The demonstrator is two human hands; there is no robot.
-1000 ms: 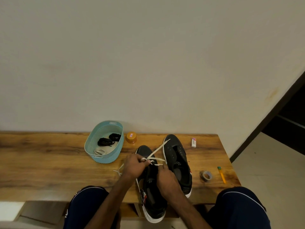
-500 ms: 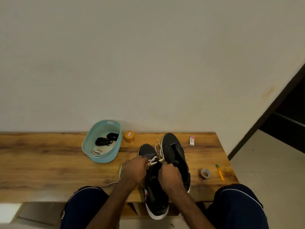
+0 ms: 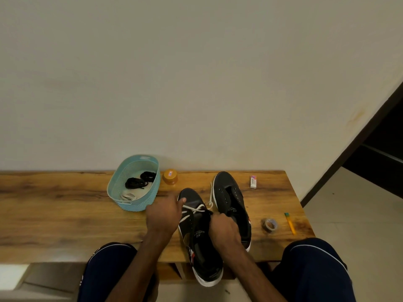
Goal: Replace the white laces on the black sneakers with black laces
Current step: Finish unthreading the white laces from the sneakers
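Head view. Wooden table [image 3: 54, 214] against a plain wall [image 3: 196, 83], pale floor [image 3: 349, 203] to its right. On the table's front edge is the near sneaker [image 3: 197, 235], white lace [image 3: 193, 209] partly threaded. The right hand [image 3: 222, 231] grips it; the left hand [image 3: 162, 216] is curled alongside, grasp hidden. Black laces [image 3: 135, 183] lie in the basket [image 3: 130, 207] at the table's rear.

Home interior, ordinary living space, not a shop or lab. Plain cream wall [image 3: 196, 83] straight behind a wood-grain tabletop [image 3: 65, 214]. Pale tiled floor [image 3: 349, 203] and dark doorway [image 3: 383, 153] off the tabletop's right end. Household odds on the tabletop: teal plastic basket [image 3: 139, 207] at the back edge, small orange jar [image 3: 170, 177] just beside it. Eraser [image 3: 253, 182], tape roll [image 3: 270, 224] and thin orange pen-like item [image 3: 290, 223] toward the right end. Black sneakers [image 3: 229, 199] near the middle.
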